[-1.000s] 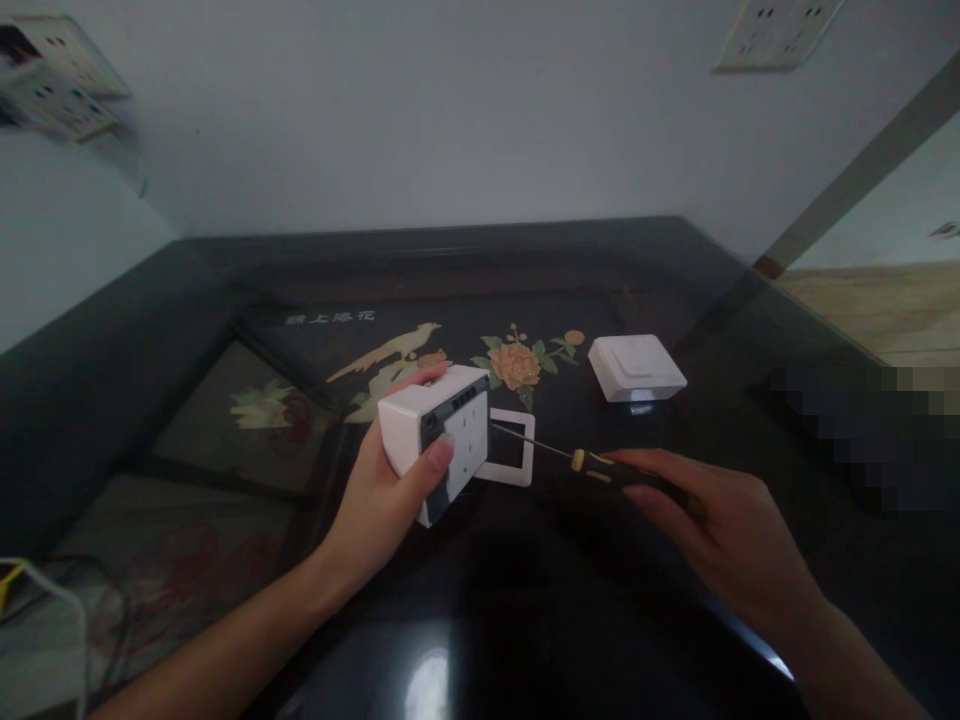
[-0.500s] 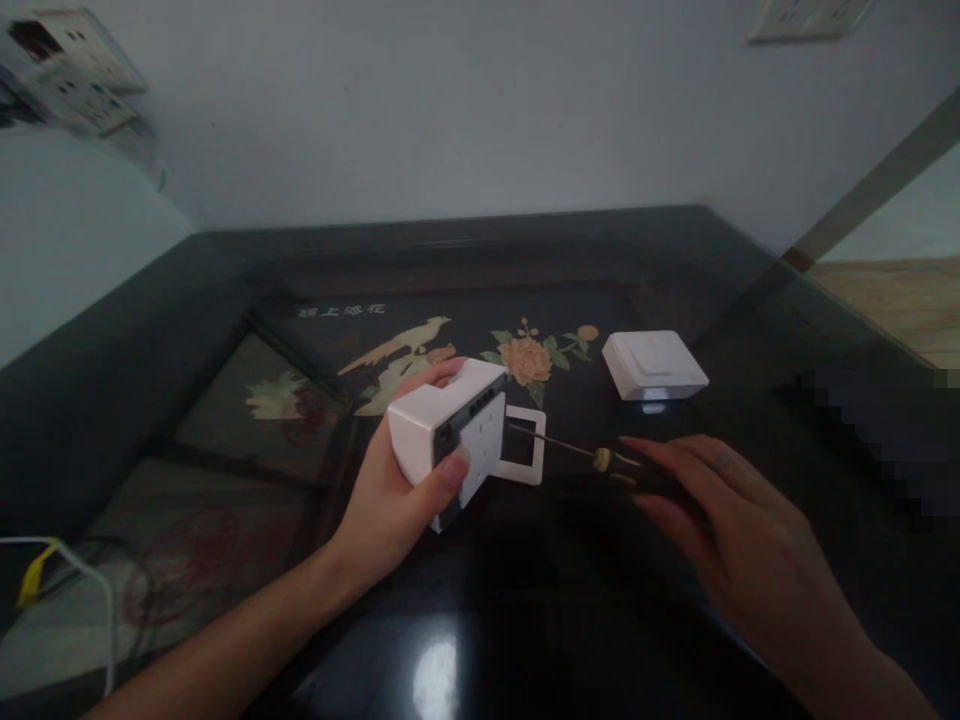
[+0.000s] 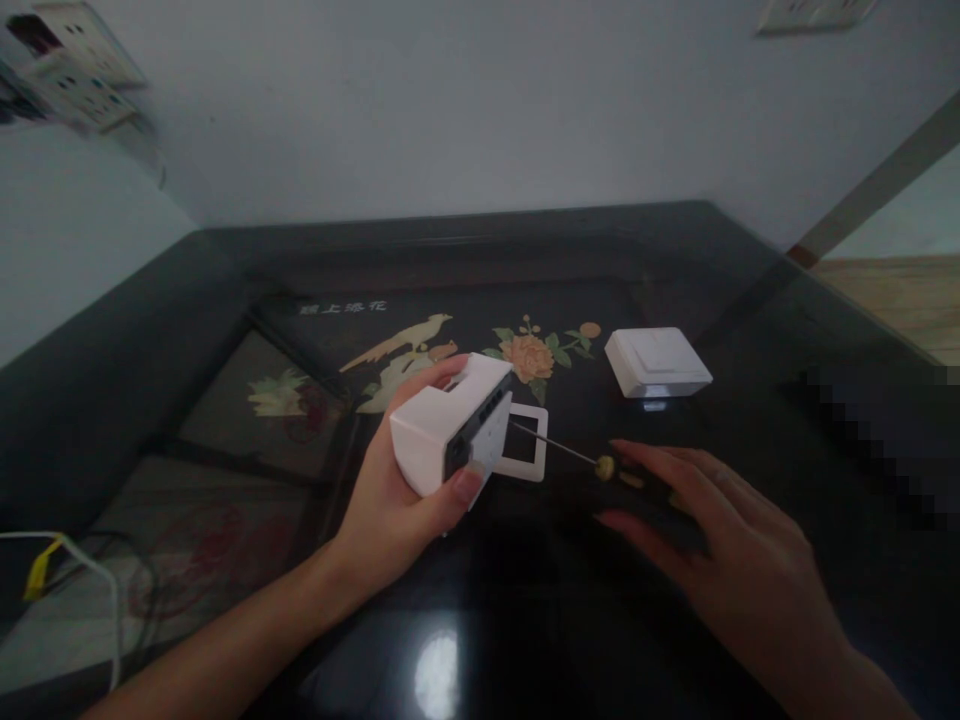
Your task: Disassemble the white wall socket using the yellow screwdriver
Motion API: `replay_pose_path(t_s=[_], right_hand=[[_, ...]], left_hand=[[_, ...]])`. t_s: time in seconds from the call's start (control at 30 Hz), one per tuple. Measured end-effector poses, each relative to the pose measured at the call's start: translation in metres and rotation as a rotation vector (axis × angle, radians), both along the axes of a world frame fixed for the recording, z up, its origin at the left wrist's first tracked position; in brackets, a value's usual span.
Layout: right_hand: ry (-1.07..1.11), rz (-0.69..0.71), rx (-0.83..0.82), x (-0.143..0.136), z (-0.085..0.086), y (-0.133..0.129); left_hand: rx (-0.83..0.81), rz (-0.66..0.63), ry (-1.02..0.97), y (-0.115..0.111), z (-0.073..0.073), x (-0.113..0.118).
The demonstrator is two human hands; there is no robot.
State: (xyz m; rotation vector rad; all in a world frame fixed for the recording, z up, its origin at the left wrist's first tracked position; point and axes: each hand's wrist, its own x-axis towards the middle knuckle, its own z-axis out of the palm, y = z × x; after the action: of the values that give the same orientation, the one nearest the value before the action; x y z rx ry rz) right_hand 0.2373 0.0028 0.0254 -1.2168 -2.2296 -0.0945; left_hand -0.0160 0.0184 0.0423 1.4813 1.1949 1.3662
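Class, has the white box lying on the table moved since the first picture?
No: the white box lies in the same place, right of the flower pattern; the whole view has shifted.

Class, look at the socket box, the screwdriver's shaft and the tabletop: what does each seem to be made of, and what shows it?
Socket box: probably plastic, smooth and satin white, with clean moulded-looking edges.
Screwdriver's shaft: likely metal, being thin, straight and greyish.
Tabletop: perhaps glass or lacquered wood; its dark, glossy surface shows a bright reflection.

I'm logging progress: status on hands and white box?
Left hand gripping white box. Right hand at screwdriver; grip and tip contact unclear. White frame lying nearby, no blockage seen.
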Motion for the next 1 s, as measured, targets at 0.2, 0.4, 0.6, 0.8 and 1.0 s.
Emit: replay_pose_path(t_s=[0.2, 0.4, 0.6, 0.8, 1.0], right_hand=[[-0.044, -0.008, 0.038, -0.002, 0.001, 0.004], [0.058, -0.048, -0.011, 0.006, -0.003, -0.001], [0.072, 0.029, -0.052, 0.004, 0.002, 0.004], [0.337, -0.060, -0.109, 0.001, 0.012, -0.002], [0.831, -0.155, -0.144, -0.002, 0.018, -0.014]], left_hand=[[0.036, -0.056, 0.038, 0.001, -0.002, 0.001], [0.011, -0.095, 0.043, -0.001, -0.007, 0.001], [-0.046, -0.007, 0.031, 0.005, -0.005, -0.002], [-0.101, -0.035, -0.019, 0.009, -0.012, -0.004], [-0.367, -0.202, -0.200, 0.006, -0.018, -0.003]])
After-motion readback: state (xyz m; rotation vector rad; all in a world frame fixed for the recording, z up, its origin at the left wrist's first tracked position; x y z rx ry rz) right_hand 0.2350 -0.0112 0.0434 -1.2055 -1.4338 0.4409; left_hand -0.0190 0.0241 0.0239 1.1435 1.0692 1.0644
